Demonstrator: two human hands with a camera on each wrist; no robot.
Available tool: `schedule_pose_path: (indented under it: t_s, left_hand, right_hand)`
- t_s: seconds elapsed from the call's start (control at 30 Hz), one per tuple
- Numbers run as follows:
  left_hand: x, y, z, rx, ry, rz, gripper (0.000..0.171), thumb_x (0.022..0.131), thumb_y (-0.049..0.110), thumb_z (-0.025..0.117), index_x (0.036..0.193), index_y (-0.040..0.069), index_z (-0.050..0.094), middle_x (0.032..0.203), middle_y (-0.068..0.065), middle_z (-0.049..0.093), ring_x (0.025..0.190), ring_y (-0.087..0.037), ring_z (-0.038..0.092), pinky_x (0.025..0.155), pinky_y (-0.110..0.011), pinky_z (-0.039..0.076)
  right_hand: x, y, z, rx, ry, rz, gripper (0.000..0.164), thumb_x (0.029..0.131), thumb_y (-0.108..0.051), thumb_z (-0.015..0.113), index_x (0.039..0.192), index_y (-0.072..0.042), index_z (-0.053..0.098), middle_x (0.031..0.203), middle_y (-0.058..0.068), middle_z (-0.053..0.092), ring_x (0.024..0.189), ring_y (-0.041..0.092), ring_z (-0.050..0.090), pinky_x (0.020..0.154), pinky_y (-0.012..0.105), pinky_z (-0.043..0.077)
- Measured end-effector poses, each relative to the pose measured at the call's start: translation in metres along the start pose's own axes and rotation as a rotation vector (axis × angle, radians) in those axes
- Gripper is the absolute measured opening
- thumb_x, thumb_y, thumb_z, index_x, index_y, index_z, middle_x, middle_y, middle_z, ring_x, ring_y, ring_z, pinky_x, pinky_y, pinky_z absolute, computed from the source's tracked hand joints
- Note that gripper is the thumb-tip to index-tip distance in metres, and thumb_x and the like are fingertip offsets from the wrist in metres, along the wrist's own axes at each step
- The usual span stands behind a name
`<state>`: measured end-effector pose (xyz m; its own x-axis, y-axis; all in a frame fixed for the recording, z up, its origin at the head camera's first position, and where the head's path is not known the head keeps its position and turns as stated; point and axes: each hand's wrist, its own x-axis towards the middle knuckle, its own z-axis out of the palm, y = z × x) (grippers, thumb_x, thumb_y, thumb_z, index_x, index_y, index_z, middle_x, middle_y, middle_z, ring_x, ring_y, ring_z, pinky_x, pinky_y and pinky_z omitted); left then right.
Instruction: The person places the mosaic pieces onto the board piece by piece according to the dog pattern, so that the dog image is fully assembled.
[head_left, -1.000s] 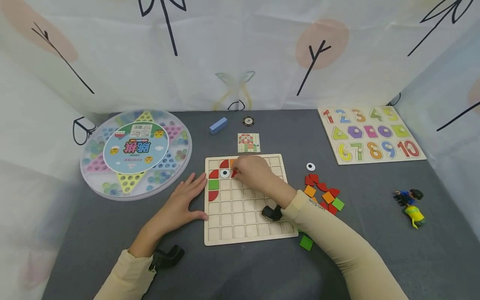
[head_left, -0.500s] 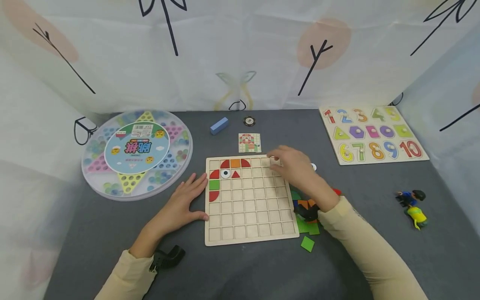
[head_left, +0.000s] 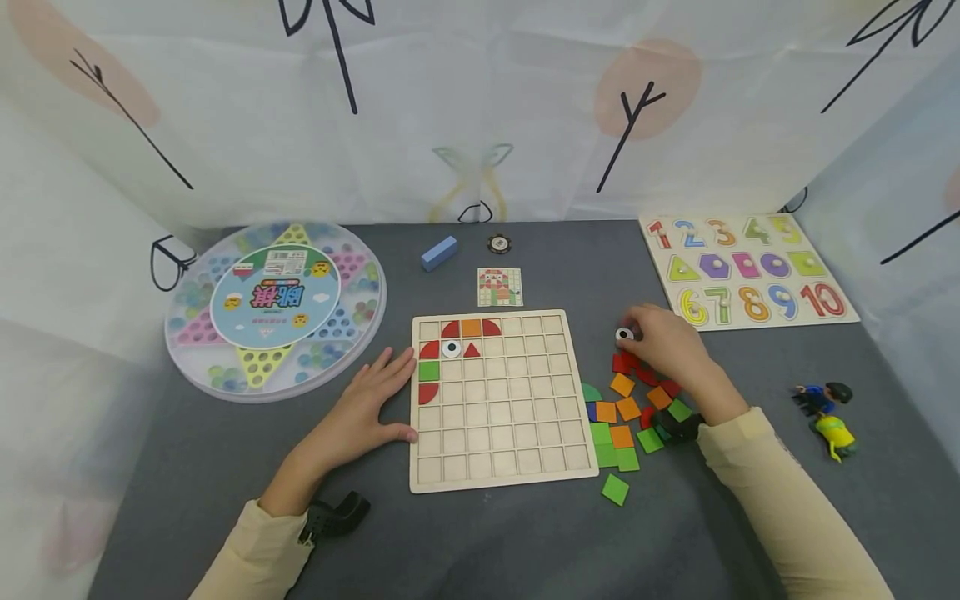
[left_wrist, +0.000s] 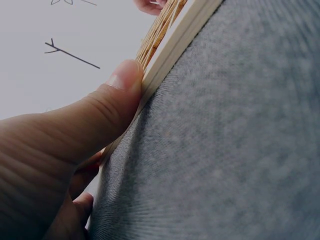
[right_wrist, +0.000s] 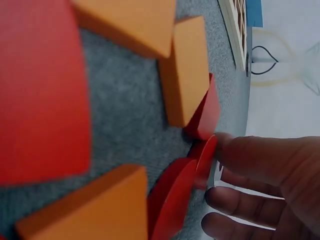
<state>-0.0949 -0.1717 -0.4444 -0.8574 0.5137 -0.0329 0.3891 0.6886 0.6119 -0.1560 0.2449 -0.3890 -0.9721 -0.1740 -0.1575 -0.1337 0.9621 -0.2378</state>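
A wooden grid board (head_left: 504, 417) lies in the middle of the head view, with red, orange and green pieces and a round eye piece (head_left: 451, 349) in its upper-left cells. My left hand (head_left: 360, 408) rests at the board's left edge, fingers spread, thumb against the rim (left_wrist: 167, 52) in the left wrist view. To the right of the board, my right hand (head_left: 671, 342) holds a white disc with a black centre (head_left: 623, 334) at its fingertips. In the right wrist view the thumb (right_wrist: 250, 155) hides most of that disc, beside red pieces (right_wrist: 172, 195).
Loose red, orange and green pieces (head_left: 621, 437) lie right of the board. A picture card (head_left: 499, 287), a blue block (head_left: 438, 252) and a black chip (head_left: 498, 242) sit behind it. A round game box (head_left: 273, 308), a number puzzle (head_left: 742, 271) and toy figures (head_left: 828, 425) stand around.
My right hand has left the board's top-left cells and moved right to the white disc. A red triangle and a red quarter-round now show where it was. My left hand stays still.
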Motion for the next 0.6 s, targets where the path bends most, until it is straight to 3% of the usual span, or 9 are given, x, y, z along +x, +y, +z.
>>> schedule_pose_path:
  t_s: [0.1,0.2,0.43,0.6]
  left_hand:
    - [0.000,0.000,0.000,0.002,-0.004,-0.005,0.101,0.063,0.051,0.071,0.143,0.017,0.019,0.149,0.004,0.012,0.137,-0.024,0.000,0.105,-0.053,0.004]
    - [-0.001,0.001,-0.001,0.004,-0.006,-0.005,0.101,0.063,0.051,0.071,0.143,0.017,0.019,0.149,0.004,0.012,0.137,-0.024,0.000,0.105,-0.052,0.004]
    - [-0.001,0.000,-0.001,-0.001,0.013,0.013,0.101,0.062,0.052,0.071,0.143,0.015,0.021,0.149,0.000,0.015,0.136,-0.027,0.003,0.104,-0.055,0.006]
    - [-0.001,-0.001,0.001,0.000,0.020,0.029,0.101,0.062,0.052,0.070,0.142,0.014,0.021,0.149,-0.002,0.016,0.136,-0.029,0.004,0.103,-0.056,0.007]
  right_hand:
    - [0.002,-0.004,0.001,-0.019,0.022,-0.030,0.025,0.080,-0.023,0.066,0.096,-0.004,0.063,0.089,0.012,0.059,0.073,0.023,0.055,0.062,0.038,0.046]
    - [0.005,-0.017,0.002,-0.018,0.050,-0.113,0.025,0.080,-0.021,0.065,0.099,-0.005,0.063,0.091,0.010,0.059,0.076,0.022,0.056,0.064,0.039,0.046]
    - [0.017,-0.085,0.011,0.025,0.024,-0.404,0.024,0.078,-0.014,0.068,0.101,-0.009,0.063,0.093,0.004,0.057,0.077,0.016,0.055,0.064,0.031,0.047]
    - [0.028,-0.122,0.021,0.018,0.001,-0.525,0.021,0.078,-0.005,0.064,0.098,-0.012,0.065,0.096,0.001,0.058,0.077,0.012,0.054,0.066,0.027,0.046]
